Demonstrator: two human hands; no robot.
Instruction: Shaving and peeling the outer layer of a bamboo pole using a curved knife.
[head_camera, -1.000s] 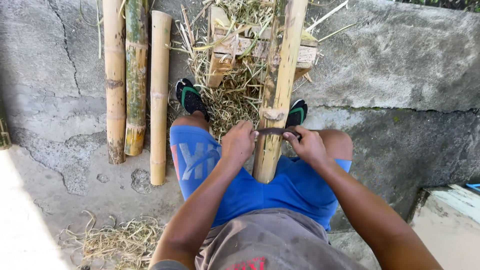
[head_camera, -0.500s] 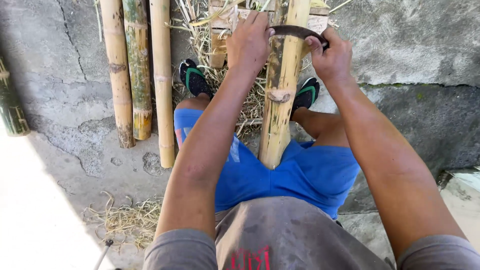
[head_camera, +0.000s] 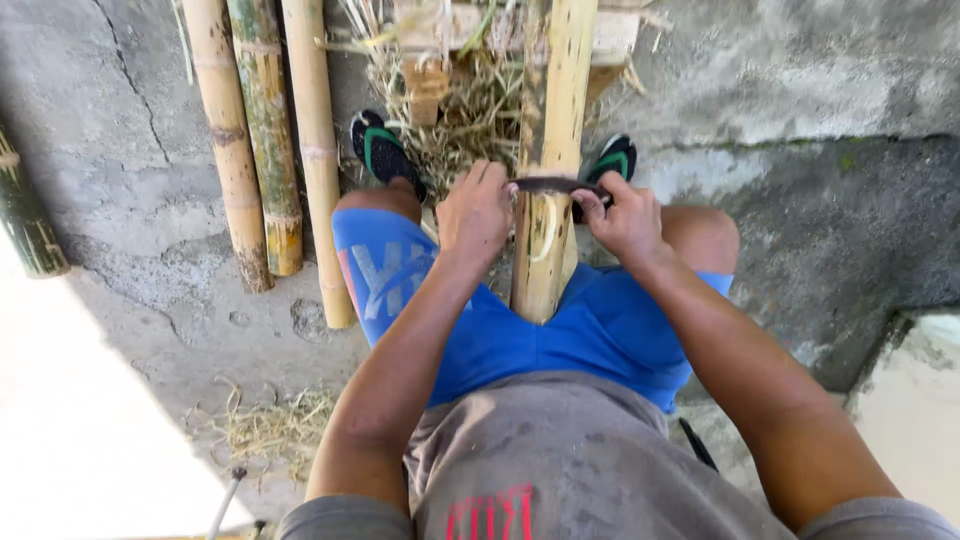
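Blade (head_camera: 553, 185) has come back down the bamboo pole (head_camera: 548, 215) from the far reach of half a second ago; a fresh pale curl shows below it, so another strip is shaved. My left hand (head_camera: 478, 212) and right hand (head_camera: 622, 215) are clenched on its ends. Pole stands between my knees. Handles hidden by fingers; pole top cut off.

three bamboo poles (head_camera: 270, 150) lie side by side on the cracked concrete floor (head_camera: 110, 200), left of the seated person's blue shorts (head_camera: 590, 335). the middle pole is greenish, the outer two pale yellow. another green bamboo piece (head_camera: 25, 215) shows at the left edge. dry straw-like shavings (head_camera: 265, 425) lie scattered on the floor at lower left, with more piled around a small wooden stand (head_camera: 425, 60) at the top. two black and green sandals (head_camera: 380, 150) rest just below that pile.
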